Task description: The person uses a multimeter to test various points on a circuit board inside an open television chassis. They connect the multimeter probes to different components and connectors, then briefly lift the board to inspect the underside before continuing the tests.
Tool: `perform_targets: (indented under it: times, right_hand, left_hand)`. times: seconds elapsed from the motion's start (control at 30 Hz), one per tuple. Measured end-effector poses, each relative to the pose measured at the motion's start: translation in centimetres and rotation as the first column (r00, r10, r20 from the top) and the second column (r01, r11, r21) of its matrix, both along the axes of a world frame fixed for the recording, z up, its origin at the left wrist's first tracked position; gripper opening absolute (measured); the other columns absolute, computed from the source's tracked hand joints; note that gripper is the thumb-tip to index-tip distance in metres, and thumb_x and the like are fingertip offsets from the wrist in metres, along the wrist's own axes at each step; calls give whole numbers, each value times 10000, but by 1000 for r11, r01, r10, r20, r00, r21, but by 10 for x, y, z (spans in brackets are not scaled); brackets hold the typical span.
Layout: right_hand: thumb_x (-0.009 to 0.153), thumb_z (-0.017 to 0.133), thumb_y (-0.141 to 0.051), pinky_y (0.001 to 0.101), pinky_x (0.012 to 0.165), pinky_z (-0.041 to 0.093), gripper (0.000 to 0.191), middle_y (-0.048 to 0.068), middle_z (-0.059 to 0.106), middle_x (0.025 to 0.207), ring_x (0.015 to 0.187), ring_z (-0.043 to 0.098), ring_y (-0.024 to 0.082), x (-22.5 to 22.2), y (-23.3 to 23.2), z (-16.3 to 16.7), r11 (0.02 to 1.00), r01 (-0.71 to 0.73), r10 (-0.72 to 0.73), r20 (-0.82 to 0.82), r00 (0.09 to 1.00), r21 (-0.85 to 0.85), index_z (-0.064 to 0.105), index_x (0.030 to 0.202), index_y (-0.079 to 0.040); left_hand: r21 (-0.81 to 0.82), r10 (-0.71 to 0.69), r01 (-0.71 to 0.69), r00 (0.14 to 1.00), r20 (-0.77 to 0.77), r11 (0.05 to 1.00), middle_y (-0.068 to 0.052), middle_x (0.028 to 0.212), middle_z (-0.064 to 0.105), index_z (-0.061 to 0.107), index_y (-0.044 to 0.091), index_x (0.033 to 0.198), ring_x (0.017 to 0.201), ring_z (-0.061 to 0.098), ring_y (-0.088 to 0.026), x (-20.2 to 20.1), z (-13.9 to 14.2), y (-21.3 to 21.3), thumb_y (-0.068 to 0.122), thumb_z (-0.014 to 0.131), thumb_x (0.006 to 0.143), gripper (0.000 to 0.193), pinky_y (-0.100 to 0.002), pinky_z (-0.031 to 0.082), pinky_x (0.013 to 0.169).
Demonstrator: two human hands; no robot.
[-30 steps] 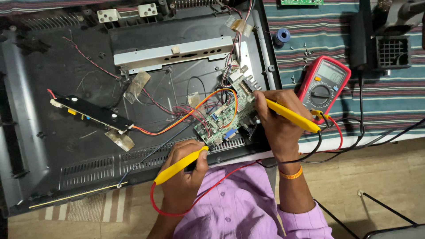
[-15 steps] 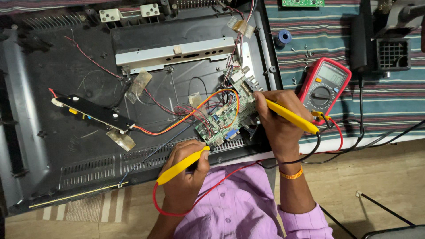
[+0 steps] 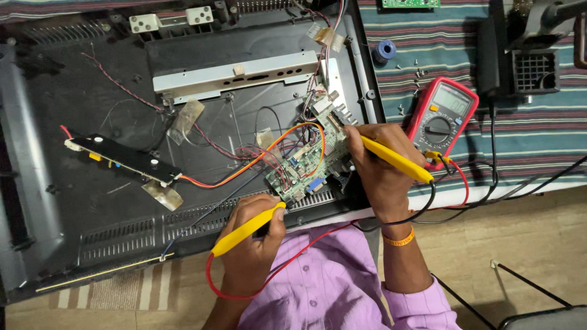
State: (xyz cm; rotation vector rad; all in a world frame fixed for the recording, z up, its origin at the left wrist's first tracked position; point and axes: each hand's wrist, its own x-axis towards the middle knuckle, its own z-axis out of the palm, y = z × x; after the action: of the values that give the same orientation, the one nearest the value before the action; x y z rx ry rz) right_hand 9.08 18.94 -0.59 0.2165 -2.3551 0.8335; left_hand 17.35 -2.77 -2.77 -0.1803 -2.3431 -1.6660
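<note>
My left hand (image 3: pixel 254 244) grips a yellow test probe (image 3: pixel 244 230) with a red lead, its tip at the near edge of a green circuit board (image 3: pixel 309 165). My right hand (image 3: pixel 376 174) holds a second yellow probe (image 3: pixel 394 160) with a black lead, its tip touching the board's right side. The board sits inside an opened black flat-screen back panel (image 3: pixel 122 122). A red multimeter (image 3: pixel 441 117) lies to the right of my right hand, both leads plugged into it.
A long black strip board (image 3: pixel 122 160) with an orange-red wire lies at left in the panel. A metal bracket (image 3: pixel 235 76) crosses the top. A blue spool (image 3: pixel 385 49), loose screws and a black adapter (image 3: pixel 535 70) rest on the striped cloth.
Both hands keep their probes on the board; only the camera has shifted slightly.
</note>
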Motion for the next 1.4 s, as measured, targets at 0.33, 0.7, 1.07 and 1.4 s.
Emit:
perform_targets:
  times: [0.33,0.7,1.07,1.4]
  right_hand:
    - [1013,807,-55,315,758,530,108,67,735,971,841,690,208,-1,3,-4,997,-11,12,7,1000,-70,704,988,-31]
    - [959,861,-109,315,733,526,163,84,739,966,825,695,210,-11,4,2,999,-25,26,68,997,-23,732,1015,-26]
    - [943,864,-109,298,712,512,168,70,746,972,813,685,189,-12,2,5,997,-50,56,99,994,-60,736,1016,-28]
    - [952,850,-94,315,725,530,151,82,744,965,815,697,210,-13,3,8,997,-70,72,91,993,-23,730,1001,-17]
  left_hand:
    - [7,1,-1,999,55,1000,-123,1059,726,638,13,1080,948,721,-233,1,5,-2,71,721,922,187,-327,572,852]
    - [-13,7,-7,999,31,1000,-122,1052,727,640,13,1076,936,723,-230,-1,8,-2,66,725,921,184,-321,573,849]
    - [-17,21,-21,1000,7,1000,-116,1057,729,633,19,1071,947,725,-230,-1,5,1,53,727,916,184,-323,577,857]
    - [-5,22,-22,1000,-3,1000,-123,1057,728,632,20,1076,949,724,-238,0,1,1,41,729,911,193,-334,579,866]
